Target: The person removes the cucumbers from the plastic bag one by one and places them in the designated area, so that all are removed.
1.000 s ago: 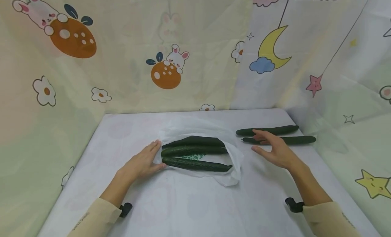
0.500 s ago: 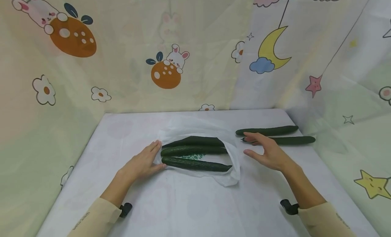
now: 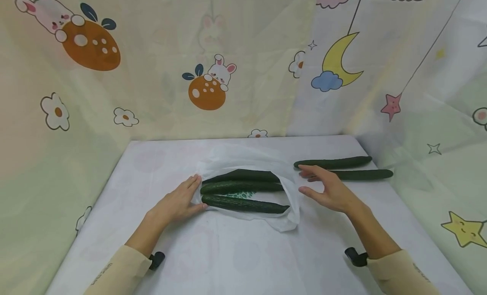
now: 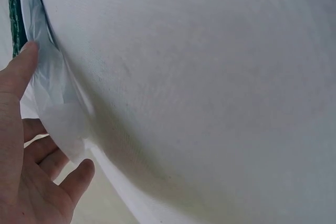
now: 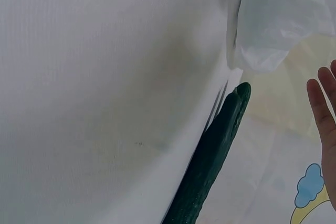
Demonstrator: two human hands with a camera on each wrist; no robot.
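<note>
A white translucent plastic bag (image 3: 292,217) lies on the table with its mouth facing up, and three dark green cucumbers (image 3: 243,204) rest inside it. My left hand (image 3: 176,204) rests against the bag's left edge, fingers and thumb spread; in the left wrist view the thumb (image 4: 23,64) touches the bag beside a cucumber (image 4: 14,17). To the right of the bag, my right hand (image 3: 329,189) holds nothing, thumb and fingers apart. Behind it lie two loose cucumbers, the farther one (image 3: 338,163) and the nearer one (image 3: 367,175), whose left end my fingers hide.
A white cloth covers the table (image 3: 243,261). Patterned fabric (image 3: 152,75) stands as walls behind and at both sides. Each wrist carries a small black camera, such as the right one (image 3: 355,257).
My right hand has moved left, away from along the loose cucumbers and closer to the bag. The left hand, the bag and the cucumbers have stayed put.
</note>
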